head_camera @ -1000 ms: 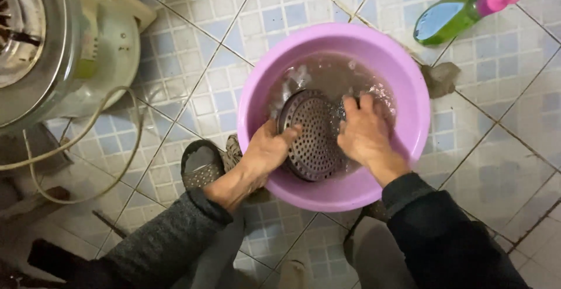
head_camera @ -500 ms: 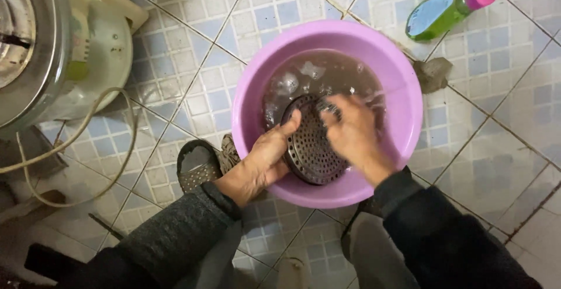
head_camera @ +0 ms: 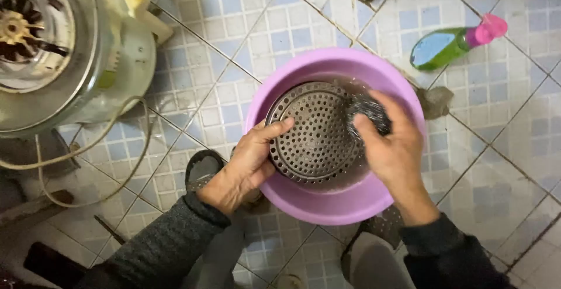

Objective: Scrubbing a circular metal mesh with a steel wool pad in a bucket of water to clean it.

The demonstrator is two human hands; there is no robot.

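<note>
At the frame's centre, my left hand [head_camera: 248, 163] is gripping a round perforated metal strainer disc [head_camera: 315, 131] over the purple plastic basin [head_camera: 292, 198]; my right hand [head_camera: 392, 143], fingers clamped on a steel-wool scourer [head_camera: 365, 109], is scrubbing it.

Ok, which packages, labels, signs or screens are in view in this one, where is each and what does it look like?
Bottle: lying on its side on the tiled floor, upper right, beyond the purple basin; green plastic body, pink cap pointing right.
Label: on the bottle's side, a pale blue patch; print too small to make out.
No signs or screens in view.
</note>
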